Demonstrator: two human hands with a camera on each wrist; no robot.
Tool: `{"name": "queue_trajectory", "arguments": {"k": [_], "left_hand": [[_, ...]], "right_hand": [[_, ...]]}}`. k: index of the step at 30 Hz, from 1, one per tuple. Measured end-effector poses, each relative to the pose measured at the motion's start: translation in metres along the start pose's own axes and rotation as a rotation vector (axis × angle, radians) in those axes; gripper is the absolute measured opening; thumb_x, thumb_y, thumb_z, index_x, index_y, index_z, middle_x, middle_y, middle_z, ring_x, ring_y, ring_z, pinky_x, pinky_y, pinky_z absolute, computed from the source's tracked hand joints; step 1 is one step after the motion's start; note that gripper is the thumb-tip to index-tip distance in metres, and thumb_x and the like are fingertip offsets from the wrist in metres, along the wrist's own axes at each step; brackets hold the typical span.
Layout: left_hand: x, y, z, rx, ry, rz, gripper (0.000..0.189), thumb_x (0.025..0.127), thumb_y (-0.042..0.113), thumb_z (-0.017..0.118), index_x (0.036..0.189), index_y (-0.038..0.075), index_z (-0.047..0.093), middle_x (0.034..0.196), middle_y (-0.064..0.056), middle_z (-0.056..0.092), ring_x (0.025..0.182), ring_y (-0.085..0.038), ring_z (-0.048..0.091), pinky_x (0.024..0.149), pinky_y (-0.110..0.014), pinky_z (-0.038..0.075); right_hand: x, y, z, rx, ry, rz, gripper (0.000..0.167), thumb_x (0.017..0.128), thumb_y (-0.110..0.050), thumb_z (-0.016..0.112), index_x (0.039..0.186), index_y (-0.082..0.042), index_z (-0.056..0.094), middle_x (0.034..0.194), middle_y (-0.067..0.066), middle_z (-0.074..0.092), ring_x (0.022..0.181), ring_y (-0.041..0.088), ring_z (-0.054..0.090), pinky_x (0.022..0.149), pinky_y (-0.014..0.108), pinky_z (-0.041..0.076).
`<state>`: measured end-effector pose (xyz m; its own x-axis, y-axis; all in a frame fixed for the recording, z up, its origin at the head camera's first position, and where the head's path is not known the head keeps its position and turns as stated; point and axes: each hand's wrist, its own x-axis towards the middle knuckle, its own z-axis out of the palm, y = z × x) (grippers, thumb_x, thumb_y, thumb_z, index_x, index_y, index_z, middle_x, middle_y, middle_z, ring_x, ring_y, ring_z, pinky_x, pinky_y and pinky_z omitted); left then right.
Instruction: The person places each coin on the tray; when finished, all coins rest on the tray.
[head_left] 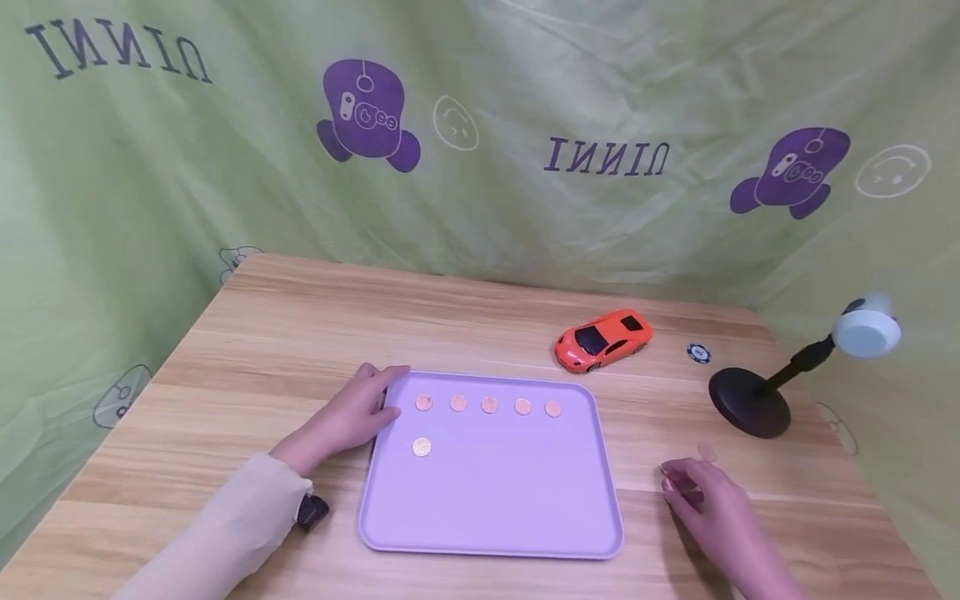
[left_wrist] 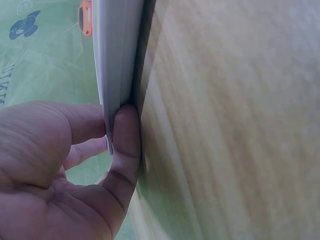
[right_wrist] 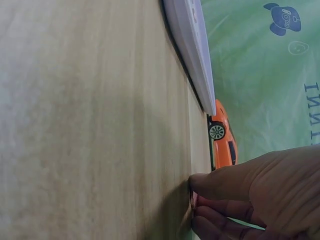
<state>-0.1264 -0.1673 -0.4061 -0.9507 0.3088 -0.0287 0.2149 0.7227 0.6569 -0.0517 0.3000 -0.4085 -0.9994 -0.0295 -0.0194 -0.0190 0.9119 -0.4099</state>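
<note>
At its upper left corner, the purple tray (head_left: pixel 491 525) is pinched by my left hand (head_left: pixel 357 410). In the left wrist view, one finger (left_wrist: pixel 126 132) lies between the tray's rim and the wooden table, with the others across the rim. Several copper-coloured coins (head_left: pixel 489 405) form a row along the tray's far side, and one paler, gold-coloured coin (head_left: pixel 422 447) lies below the leftmost. Right of the tray, my right hand (head_left: pixel 712 512) pinches a coin (right_wrist: pixel 193 199) at the table surface, mostly hidden by the fingers. Another copper-coloured coin (head_left: pixel 707 452) lies just beyond that hand.
An orange toy car (head_left: pixel 603 340) stands behind the tray's far right corner. Farther right are a blue-and-white poker chip (head_left: pixel 699 353) and a small lamp with a black base (head_left: pixel 750 402). A green printed curtain (head_left: pixel 495 217) hangs behind the wooden table (head_left: pixel 247 333).
</note>
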Motion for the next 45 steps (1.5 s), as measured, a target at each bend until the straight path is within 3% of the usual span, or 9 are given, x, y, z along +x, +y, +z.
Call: {"name": "queue_trajectory", "arguments": {"k": [5,12,23,29,32,37,39,45], "left_hand": [[0.001,0.000,0.001,-0.004,0.002,0.000,0.061,0.096,0.001,0.066,0.153,-0.003,0.046,0.104,-0.017,0.049,0.077,-0.016,0.048,0.068,-0.024,0.046],[0.002,-0.002,0.002,-0.002,0.007,0.005,0.061,0.096,0.001,0.066,0.153,-0.003,0.046,0.103,-0.017,0.049,0.078,-0.016,0.048,0.070,-0.026,0.047],[0.001,-0.001,0.002,-0.005,0.000,-0.005,0.061,0.096,0.001,0.066,0.153,-0.002,0.047,0.105,-0.018,0.050,0.077,-0.015,0.048,0.068,-0.024,0.046],[0.001,-0.001,0.002,-0.005,-0.001,-0.009,0.060,0.096,0.002,0.066,0.153,-0.002,0.047,0.104,-0.017,0.049,0.077,-0.016,0.048,0.069,-0.025,0.046],[0.001,-0.001,0.002,-0.004,-0.002,-0.011,0.060,0.096,0.002,0.066,0.153,-0.002,0.047,0.105,-0.018,0.049,0.077,-0.016,0.048,0.069,-0.025,0.046],[0.002,-0.001,0.002,-0.005,-0.002,-0.005,0.060,0.096,0.001,0.066,0.153,-0.003,0.046,0.106,-0.019,0.049,0.077,-0.016,0.048,0.069,-0.025,0.046],[0.002,-0.001,0.002,-0.004,-0.002,-0.003,0.060,0.096,0.001,0.066,0.153,-0.003,0.046,0.107,-0.019,0.049,0.077,-0.016,0.048,0.070,-0.025,0.046],[0.001,-0.001,0.002,0.001,0.004,0.014,0.059,0.096,0.001,0.066,0.152,-0.005,0.047,0.106,-0.019,0.049,0.077,-0.016,0.047,0.070,-0.026,0.046]], "right_hand": [[-0.001,0.002,0.000,-0.023,-0.004,0.009,0.026,0.090,-0.002,0.078,0.114,0.002,0.071,0.104,0.012,0.075,0.092,0.022,0.071,0.079,0.041,0.063],[-0.002,0.006,0.000,-0.034,0.041,-0.040,0.020,0.088,-0.002,0.079,0.108,0.000,0.073,0.094,0.004,0.074,0.084,0.014,0.066,0.072,0.027,0.060],[0.000,0.009,-0.003,-0.041,-0.035,0.031,0.018,0.091,-0.011,0.080,0.105,-0.002,0.074,0.089,0.002,0.067,0.081,0.012,0.055,0.069,0.023,0.049],[-0.002,0.006,-0.003,0.017,0.024,0.007,0.015,0.087,-0.010,0.084,0.099,-0.006,0.076,0.085,-0.001,0.070,0.075,0.002,0.057,0.069,0.020,0.053],[0.001,-0.001,-0.005,0.054,0.042,-0.008,0.017,0.086,-0.009,0.085,0.100,-0.007,0.076,0.087,-0.002,0.074,0.075,-0.002,0.062,0.079,0.025,0.060],[0.012,-0.027,-0.011,0.152,0.028,-0.048,0.019,0.087,-0.011,0.084,0.105,-0.007,0.076,0.093,0.000,0.077,0.081,0.000,0.067,0.080,0.025,0.062],[0.017,-0.039,-0.012,0.221,-0.003,-0.077,0.019,0.088,-0.011,0.083,0.105,-0.007,0.076,0.094,0.002,0.076,0.082,0.002,0.067,0.074,0.019,0.060],[0.036,-0.076,-0.005,0.350,-0.141,-0.184,0.017,0.089,-0.013,0.083,0.104,-0.008,0.077,0.094,0.001,0.076,0.084,0.005,0.069,0.077,0.019,0.061]]}}
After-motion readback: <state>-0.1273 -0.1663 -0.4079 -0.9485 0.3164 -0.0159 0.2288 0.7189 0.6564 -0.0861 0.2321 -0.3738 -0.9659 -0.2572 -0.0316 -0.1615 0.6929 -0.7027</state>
